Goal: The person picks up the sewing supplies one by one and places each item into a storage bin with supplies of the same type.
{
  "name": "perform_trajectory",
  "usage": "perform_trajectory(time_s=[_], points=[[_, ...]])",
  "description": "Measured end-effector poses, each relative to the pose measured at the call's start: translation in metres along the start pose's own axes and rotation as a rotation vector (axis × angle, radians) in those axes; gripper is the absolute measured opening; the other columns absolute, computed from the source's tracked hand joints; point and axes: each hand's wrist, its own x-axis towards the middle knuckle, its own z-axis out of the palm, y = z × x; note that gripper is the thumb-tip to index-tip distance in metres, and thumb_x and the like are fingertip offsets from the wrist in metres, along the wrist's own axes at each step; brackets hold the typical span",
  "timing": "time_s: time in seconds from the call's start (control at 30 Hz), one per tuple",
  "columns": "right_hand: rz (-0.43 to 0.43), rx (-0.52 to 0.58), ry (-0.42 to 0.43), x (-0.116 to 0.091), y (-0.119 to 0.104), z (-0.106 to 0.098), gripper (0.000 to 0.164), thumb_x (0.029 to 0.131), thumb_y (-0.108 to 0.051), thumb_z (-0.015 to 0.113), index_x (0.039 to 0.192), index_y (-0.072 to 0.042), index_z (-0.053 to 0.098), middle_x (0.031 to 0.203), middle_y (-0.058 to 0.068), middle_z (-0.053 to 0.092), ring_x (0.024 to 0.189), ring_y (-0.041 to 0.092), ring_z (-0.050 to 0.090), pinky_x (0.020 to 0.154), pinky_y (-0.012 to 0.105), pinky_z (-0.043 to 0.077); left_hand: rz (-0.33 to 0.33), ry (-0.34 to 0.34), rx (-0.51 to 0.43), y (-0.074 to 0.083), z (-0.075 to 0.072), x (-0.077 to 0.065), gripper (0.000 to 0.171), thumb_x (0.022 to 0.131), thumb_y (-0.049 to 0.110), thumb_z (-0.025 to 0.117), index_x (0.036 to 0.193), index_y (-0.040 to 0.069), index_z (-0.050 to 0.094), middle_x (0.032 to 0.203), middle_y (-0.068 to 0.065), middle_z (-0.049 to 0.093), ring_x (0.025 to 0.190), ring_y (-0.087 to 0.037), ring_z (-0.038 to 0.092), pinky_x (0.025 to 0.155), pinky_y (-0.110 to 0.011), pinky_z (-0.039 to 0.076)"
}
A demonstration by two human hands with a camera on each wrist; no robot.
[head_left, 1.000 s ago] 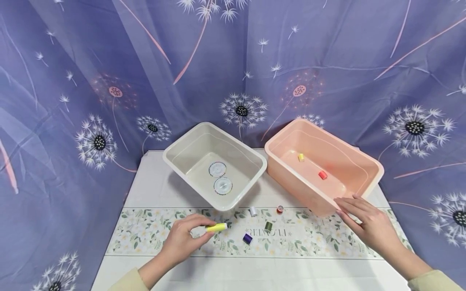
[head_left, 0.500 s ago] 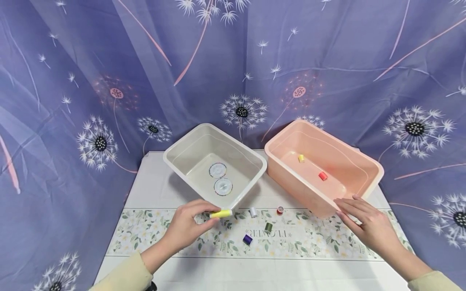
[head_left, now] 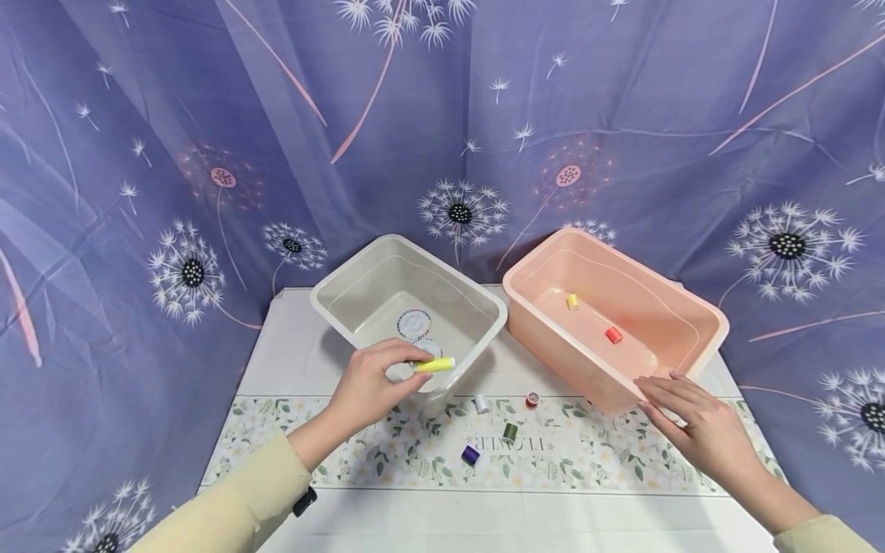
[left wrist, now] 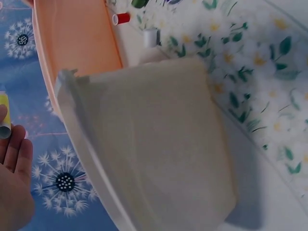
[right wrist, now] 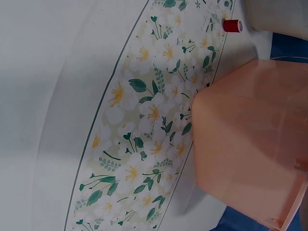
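Observation:
Between thumb and fingers, my left hand (head_left: 373, 384) pinches a yellow spool of thread (head_left: 437, 365), longer than the other spools. It is over the near rim of the grey basin (head_left: 484, 299). Inside that basin lie two round pin wheels (head_left: 414, 323); the hand and spool partly cover the nearer one. My right hand (head_left: 705, 418) rests its fingers on the near right corner of the pink basin (head_left: 553, 330). A yellow spool (head_left: 572, 302) and a red spool (head_left: 614, 335) lie in the pink basin.
On the floral table runner (head_left: 276, 430) are a white spool (head_left: 481, 403), a red spool (head_left: 531, 399), a green spool (head_left: 509, 433) and a purple spool (head_left: 470, 455). A blue dandelion-patterned curtain (head_left: 387, 153) hangs behind the basins.
My left hand has moved forward and slightly right with the yellow spool, from above the runner to the grey basin's near rim. The right hand stays on the pink basin.

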Motion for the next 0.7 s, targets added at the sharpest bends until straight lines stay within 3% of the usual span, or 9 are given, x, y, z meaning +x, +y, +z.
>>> perform_trajectory(time_s=[0.53, 0.7], points=[[0.006, 0.016, 0.002, -0.001, 0.001, 0.001, 0.062, 0.11, -0.059, 0.049, 0.114, -0.007, 0.082, 0.109, 0.015, 0.08, 0.141, -0.019, 0.036, 0.125, 0.015, 0.028, 0.089, -0.05, 0.041, 0.005, 0.006, 0.069, 0.022, 0.088, 0.014, 0.088, 0.109, 0.012, 0.083, 0.103, -0.001, 0.081, 0.095, -0.02, 0.075, 0.086, -0.038, 0.061], [0.01, 0.023, -0.005, -0.001, 0.0, 0.0, 0.06, 0.11, -0.058, 0.05, 0.115, -0.007, 0.082, 0.11, 0.015, 0.08, 0.14, -0.019, 0.036, 0.125, 0.016, 0.03, 0.072, -0.078, 0.029, 0.007, 0.014, 0.087, 0.018, 0.09, 0.014, 0.087, 0.108, 0.012, 0.083, 0.1, 0.0, 0.08, 0.094, -0.018, 0.076, 0.086, -0.034, 0.061]])
